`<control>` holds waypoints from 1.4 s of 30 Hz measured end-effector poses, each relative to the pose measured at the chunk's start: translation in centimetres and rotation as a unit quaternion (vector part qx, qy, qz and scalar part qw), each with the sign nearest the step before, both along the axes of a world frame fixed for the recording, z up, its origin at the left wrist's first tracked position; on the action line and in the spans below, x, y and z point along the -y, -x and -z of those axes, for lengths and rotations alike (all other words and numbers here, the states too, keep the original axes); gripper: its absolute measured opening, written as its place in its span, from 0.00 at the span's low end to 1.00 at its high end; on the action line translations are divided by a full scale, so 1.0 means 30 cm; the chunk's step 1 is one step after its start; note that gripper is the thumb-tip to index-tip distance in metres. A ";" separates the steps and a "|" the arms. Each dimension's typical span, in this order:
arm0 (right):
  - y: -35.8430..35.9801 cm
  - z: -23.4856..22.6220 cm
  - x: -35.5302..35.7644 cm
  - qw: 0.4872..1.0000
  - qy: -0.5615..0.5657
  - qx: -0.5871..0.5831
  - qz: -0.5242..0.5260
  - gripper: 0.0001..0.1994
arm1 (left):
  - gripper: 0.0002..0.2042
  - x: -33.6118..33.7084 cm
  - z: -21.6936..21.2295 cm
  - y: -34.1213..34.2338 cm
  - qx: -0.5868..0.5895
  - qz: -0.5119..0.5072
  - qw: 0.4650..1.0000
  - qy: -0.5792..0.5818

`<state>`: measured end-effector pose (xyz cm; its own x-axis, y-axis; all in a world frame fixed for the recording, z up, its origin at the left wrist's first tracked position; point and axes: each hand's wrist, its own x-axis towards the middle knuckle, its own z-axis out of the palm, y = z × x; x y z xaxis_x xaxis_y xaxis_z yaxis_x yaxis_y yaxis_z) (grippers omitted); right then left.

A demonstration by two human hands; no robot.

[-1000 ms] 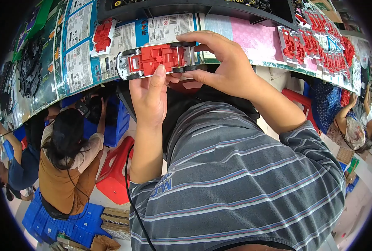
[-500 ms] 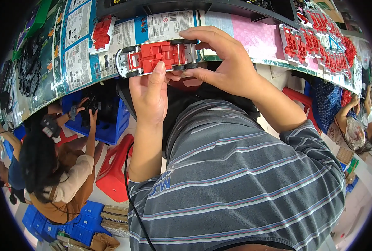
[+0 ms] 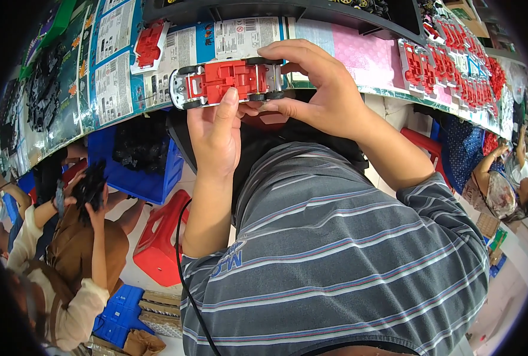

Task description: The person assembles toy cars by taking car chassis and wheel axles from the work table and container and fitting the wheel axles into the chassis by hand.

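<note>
A toy car (image 3: pixel 240 74) with a red underside, white body edge and black wheels is held belly up at the table's near edge. My left hand (image 3: pixel 215 133) grips it from below, the thumb pressed on the red underside and the other fingers mostly hidden beneath. My right hand (image 3: pixel 326 80) pinches the car's right end, with fingertips at the far wheels and the thumb by the near wheels. Between those wheels is a clear or greyish section. Left of the car, a red-and-white car part (image 3: pixel 149 46) lies on the printed sheets.
A long black tray (image 3: pixel 314 18) with wheels in it stands at the back. Rows of red-and-white car parts (image 3: pixel 418 68) fill the right. Black parts (image 3: pixel 43 95) are heaped at left. Below sit a blue crate (image 3: pixel 173 172), a red stool (image 3: pixel 151 261) and a co-worker's hands (image 3: pixel 89 199) holding dark pieces.
The toy car has shifted slightly right and its left end has tipped a little; both my hands keep their hold. At left, the co-worker has leaned back, lifting dark pieces out of the blue crate.
</note>
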<state>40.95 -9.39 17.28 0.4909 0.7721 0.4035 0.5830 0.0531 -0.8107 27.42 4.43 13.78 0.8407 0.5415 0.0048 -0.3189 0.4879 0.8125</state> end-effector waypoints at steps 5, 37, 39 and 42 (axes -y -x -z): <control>-0.002 0.007 -0.001 1.000 -0.010 -0.024 -0.007 0.30 | 0.16 0.001 0.003 -0.008 0.002 -0.003 1.000 0.004; 0.000 0.020 -0.003 1.000 0.009 0.002 -0.009 0.30 | 0.15 0.003 0.013 -0.002 -0.014 -0.004 1.000 0.015; 0.001 0.023 -0.003 1.000 0.010 -0.010 -0.011 0.30 | 0.15 0.006 0.010 -0.003 -0.017 -0.006 1.000 0.018; 0.000 0.024 -0.001 1.000 0.014 -0.021 -0.013 0.30 | 0.16 0.006 0.008 0.000 -0.028 0.001 1.000 0.009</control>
<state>40.95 -9.37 16.56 0.4867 0.7958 0.3603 0.5464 0.0445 -0.8363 27.41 4.25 13.53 0.8404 0.5395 -0.0515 -0.2727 0.5032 0.8200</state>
